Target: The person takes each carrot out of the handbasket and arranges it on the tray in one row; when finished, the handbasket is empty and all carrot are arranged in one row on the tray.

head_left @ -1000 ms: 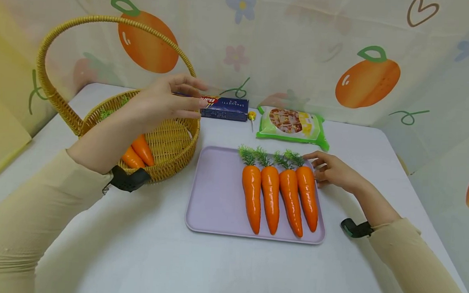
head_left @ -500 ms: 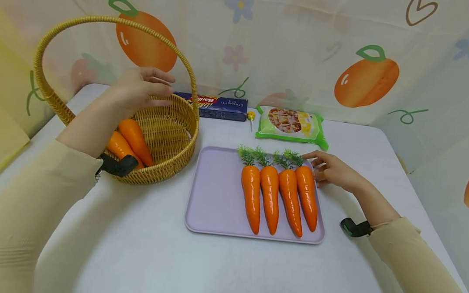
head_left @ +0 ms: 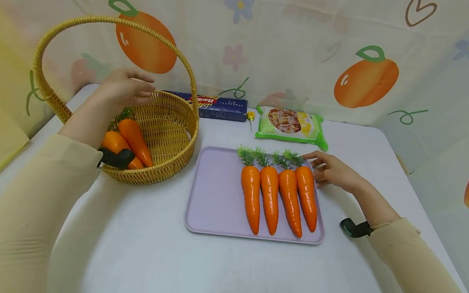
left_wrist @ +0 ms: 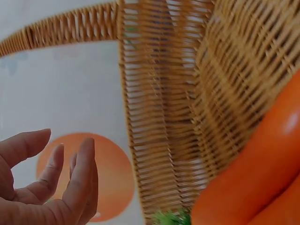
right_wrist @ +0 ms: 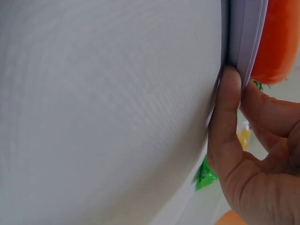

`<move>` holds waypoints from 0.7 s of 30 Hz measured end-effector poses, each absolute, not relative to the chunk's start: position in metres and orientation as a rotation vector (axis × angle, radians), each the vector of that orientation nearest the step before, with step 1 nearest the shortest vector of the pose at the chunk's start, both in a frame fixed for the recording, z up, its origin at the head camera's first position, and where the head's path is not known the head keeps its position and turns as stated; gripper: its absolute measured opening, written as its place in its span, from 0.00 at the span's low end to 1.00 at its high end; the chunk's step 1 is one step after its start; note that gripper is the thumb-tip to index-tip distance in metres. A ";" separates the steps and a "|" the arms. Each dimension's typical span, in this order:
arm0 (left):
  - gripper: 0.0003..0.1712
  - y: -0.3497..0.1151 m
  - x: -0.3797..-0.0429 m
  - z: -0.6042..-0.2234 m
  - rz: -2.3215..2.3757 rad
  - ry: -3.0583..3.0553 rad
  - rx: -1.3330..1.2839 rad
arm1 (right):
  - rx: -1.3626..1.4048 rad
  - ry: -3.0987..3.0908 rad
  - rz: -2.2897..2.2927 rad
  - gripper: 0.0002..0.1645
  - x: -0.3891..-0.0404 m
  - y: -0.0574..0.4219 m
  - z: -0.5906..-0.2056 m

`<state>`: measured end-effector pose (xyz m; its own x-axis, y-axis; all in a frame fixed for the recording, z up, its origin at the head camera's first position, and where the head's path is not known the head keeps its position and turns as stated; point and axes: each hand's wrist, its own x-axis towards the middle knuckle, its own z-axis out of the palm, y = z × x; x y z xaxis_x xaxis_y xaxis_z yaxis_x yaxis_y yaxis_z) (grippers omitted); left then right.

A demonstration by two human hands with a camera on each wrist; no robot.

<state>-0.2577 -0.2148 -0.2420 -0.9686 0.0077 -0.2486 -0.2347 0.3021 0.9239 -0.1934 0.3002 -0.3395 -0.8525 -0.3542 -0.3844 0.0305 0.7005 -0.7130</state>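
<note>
Holding the left hand (head_left: 124, 89) loose and empty at the far-left side of the basket (head_left: 167, 166), nearest its two carrots (head_left: 134, 137), slanting tips-first toward the near rim, while pinching the tray (head_left: 217, 189) with the right hand (head_left: 334, 170).

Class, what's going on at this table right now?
A person's left hand is raised by the basket, fingers loose, holding nothing. The right hand grips the edge of the tray, where four carrots lie side by side. At least two more carrots lie in the basket. A spaghetti box and green packet lie behind.
</note>
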 end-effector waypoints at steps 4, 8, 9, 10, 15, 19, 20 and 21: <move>0.10 -0.223 -0.261 -0.248 1.734 2.332 -0.286 | -0.244 2.404 -1.020 0.33 -0.193 0.300 -0.339; 0.09 -0.230 -0.263 -0.252 1.724 2.320 -0.333 | -0.247 2.403 -1.023 0.33 -0.193 0.300 -0.339; 0.10 -0.231 -0.263 -0.254 1.707 2.330 -0.339 | -0.249 2.404 -1.024 0.33 -0.193 0.300 -0.339; 0.12 -0.233 -0.263 -0.255 1.676 2.350 -0.344 | -0.249 2.404 -1.023 0.33 -0.193 0.300 -0.339; 0.21 -0.243 -0.260 -0.264 1.516 2.476 -0.389 | -0.248 2.409 -1.021 0.33 -0.193 0.301 -0.339; 0.18 -0.251 -0.257 -0.271 1.465 2.502 -0.435 | -0.250 2.410 -1.019 0.33 -0.193 0.300 -0.339; 0.18 -0.253 -0.257 -0.272 1.455 2.505 -0.438 | -0.252 2.410 -1.019 0.33 -0.193 0.300 -0.338; 0.18 -0.254 -0.257 -0.273 1.445 2.508 -0.446 | -0.253 2.412 -1.018 0.33 -0.193 0.300 -0.338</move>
<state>-0.2569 -0.2539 -0.2728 -0.9317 -0.1534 -0.3293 -0.3618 0.4727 0.8035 -0.1927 0.2999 -0.3384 -0.8545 -0.3549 -0.3792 0.0241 0.7023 -0.7115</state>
